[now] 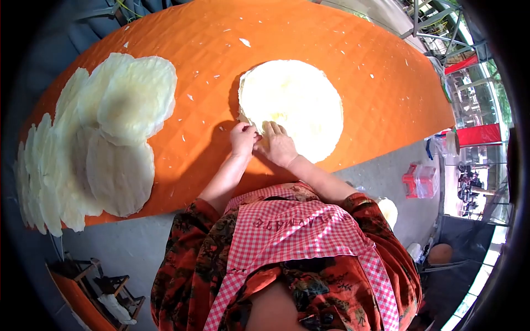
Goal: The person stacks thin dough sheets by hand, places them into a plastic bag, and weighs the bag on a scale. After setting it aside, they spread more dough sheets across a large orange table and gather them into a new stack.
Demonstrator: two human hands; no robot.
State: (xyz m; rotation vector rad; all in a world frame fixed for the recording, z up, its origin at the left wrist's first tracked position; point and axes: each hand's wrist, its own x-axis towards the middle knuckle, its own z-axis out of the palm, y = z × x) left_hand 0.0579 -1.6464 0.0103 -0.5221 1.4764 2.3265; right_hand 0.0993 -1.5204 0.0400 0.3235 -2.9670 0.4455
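Note:
A thick-looking pile of thin, pale round flatbreads (298, 105) lies on the orange-covered table (210, 33) in front of me. At its near left edge my left hand (243, 139) is closed, with thumb and fingertips pinched on the rim of a flatbread. My right hand (279, 146) rests beside it, fingers stretched out and lying flat on the near part of the round. The two hands almost touch. What lies under my right palm is hidden.
Overlapping flatbreads (124, 99) spread over the table's left end, some hanging past the near edge. White crumbs and flakes dot the orange cover. A red plastic stool (418, 181) stands on the grey floor at the right. A wooden frame (113, 287) is at lower left.

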